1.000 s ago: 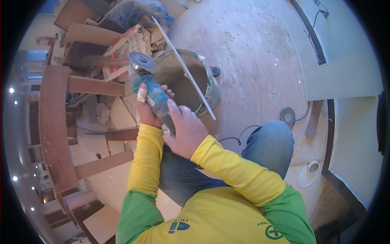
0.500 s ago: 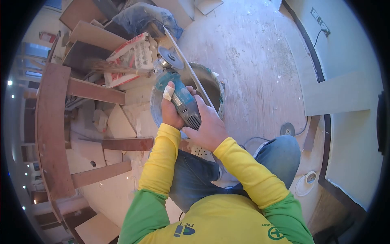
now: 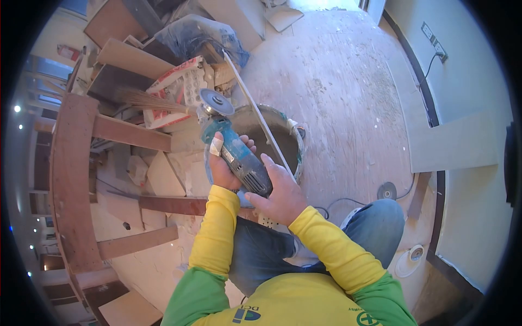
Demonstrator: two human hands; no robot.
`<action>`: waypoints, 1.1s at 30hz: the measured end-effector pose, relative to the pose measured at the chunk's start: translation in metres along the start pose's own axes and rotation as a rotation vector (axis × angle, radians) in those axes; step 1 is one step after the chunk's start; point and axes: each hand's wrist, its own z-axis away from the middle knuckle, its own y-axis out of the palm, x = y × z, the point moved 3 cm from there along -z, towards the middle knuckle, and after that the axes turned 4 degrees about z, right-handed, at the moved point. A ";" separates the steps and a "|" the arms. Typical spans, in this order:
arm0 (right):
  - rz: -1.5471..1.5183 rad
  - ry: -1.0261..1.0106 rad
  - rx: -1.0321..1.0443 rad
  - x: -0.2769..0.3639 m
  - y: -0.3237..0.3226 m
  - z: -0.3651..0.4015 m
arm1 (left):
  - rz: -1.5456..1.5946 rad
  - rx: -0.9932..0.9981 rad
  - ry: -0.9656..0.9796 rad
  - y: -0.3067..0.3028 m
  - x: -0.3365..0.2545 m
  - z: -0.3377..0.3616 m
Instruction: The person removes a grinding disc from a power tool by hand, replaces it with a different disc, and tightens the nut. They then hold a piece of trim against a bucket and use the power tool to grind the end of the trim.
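beside the bucket, on its left and partly over its near rim as seen from the head view, an angle grinder was held up at a slant, its metal disc at the far end. the left hand was clamped round the grinder's body, with white tape on the thumb and fingertips showing on the other side. the right hand lay close to the left one, spread open against the grinder's rear end, thumb and index finger apart. whether the disc was spinning could not be told.

a thin white strip slanted across the bucket. beyond the bucket to the left were a red and white bag, a bundle of thin bristles and, farther off, a crumpled plastic sheet. well to the left of the bucket stood a reddish wooden frame. to its right and nearer the person, a second disc rested on the floor, with a dark cord near it.
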 end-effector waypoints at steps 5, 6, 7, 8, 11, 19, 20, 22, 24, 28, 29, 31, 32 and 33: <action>-0.062 0.046 0.041 -0.005 0.001 -0.001 | 0.008 0.022 0.004 0.001 0.002 -0.002; -0.066 0.045 0.038 -0.006 0.000 -0.001 | 0.009 0.016 0.005 0.002 0.003 -0.001; -0.065 0.046 0.043 -0.006 -0.001 -0.002 | 0.009 0.010 0.007 0.003 0.003 -0.001; -0.064 0.048 0.049 -0.006 -0.002 -0.002 | 0.004 0.012 0.006 0.004 0.004 -0.002; -0.067 0.029 0.011 -0.006 -0.005 -0.002 | 0.004 0.018 0.007 0.006 0.006 -0.003; -0.093 0.016 0.011 -0.008 -0.009 -0.001 | 0.014 0.058 0.012 0.010 0.010 -0.002; -0.098 0.015 0.017 -0.008 -0.009 -0.001 | 0.010 0.058 0.013 0.011 0.010 -0.002; -0.096 0.005 0.010 -0.009 -0.009 -0.002 | 0.016 0.053 0.011 0.012 0.011 -0.001; -0.093 -0.005 0.003 -0.009 -0.009 -0.002 | 0.009 0.046 0.009 0.011 0.011 -0.001; -0.040 0.035 0.046 -0.006 -0.011 -0.003 | -0.013 0.092 0.004 0.009 0.012 0.000; -0.010 0.055 0.074 -0.005 -0.011 -0.004 | -0.010 0.092 0.006 0.009 0.015 0.001; 0.018 0.102 0.117 -0.007 -0.012 -0.006 | -0.006 0.037 -0.012 0.012 0.025 0.006; 0.044 0.152 0.157 -0.008 -0.011 -0.006 | 0.010 0.086 -0.050 0.012 0.030 0.007; 0.056 0.142 0.161 -0.008 -0.011 -0.007 | 0.022 0.092 -0.041 0.010 0.034 0.007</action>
